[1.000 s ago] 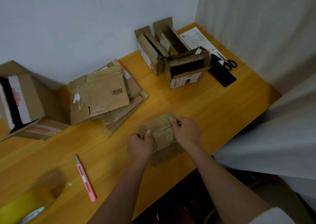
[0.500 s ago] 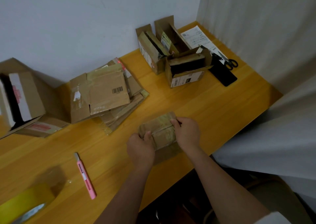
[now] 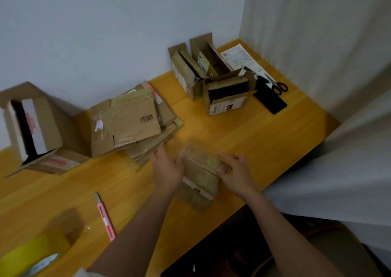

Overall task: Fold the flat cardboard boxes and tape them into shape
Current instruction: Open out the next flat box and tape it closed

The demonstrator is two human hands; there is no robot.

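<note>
My left hand (image 3: 167,170) lies with fingers nearly straight against the left side of the small, tape-wrapped brown cardboard box (image 3: 200,172); my right hand (image 3: 236,172) curls loosely round its right end, thumb and fingertips on the cardboard; the box sits between them near the front edge of the yellow wooden table (image 3: 243,133), one flap toward me. In this head view, the pile of flattened brown boxes (image 3: 131,122) waits just beyond my left hand; the roll of yellow tape (image 3: 31,255) and the slim pink utility knife (image 3: 104,217) lie well to the left. To do this well, I judge I should square the walls with even pressure from both sides; hold the flaps flush before fetching tape; otherwise the seam may gape.
</note>
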